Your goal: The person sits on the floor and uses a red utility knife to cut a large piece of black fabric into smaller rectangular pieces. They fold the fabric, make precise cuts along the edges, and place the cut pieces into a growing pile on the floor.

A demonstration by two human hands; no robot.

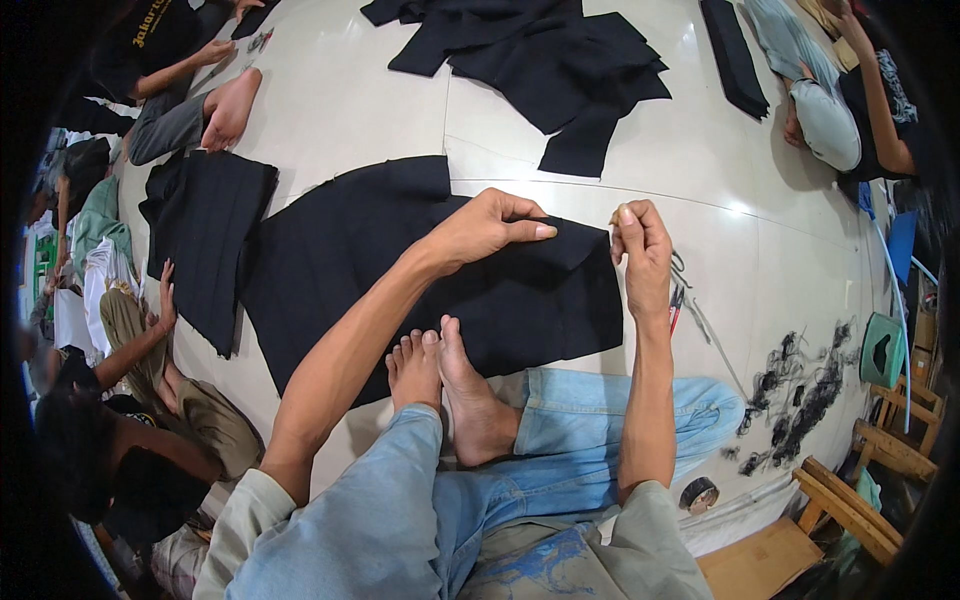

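My left hand (490,230) pinches the top edge of a large black fabric piece (520,310) spread on the floor before my crossed legs, with a flap lifted between thumb and fingers. Just right of the fabric's raised corner, my right hand (642,245) is closed, thumb against fingertips; whatever it holds is too small to make out. My bare feet (415,370) rest at the fabric's near edge. Beside my right wrist lie scissors (678,265) and a red-handled tool (676,312).
Black fabric piles lie ahead (510,60) and left (200,250). Co-workers sit left (140,370), upper left (150,70) and upper right (850,110). At right are dark thread scraps (790,390), a green plastic item (882,350), wooden pieces (840,510), cardboard (760,565) and a roll (699,494).
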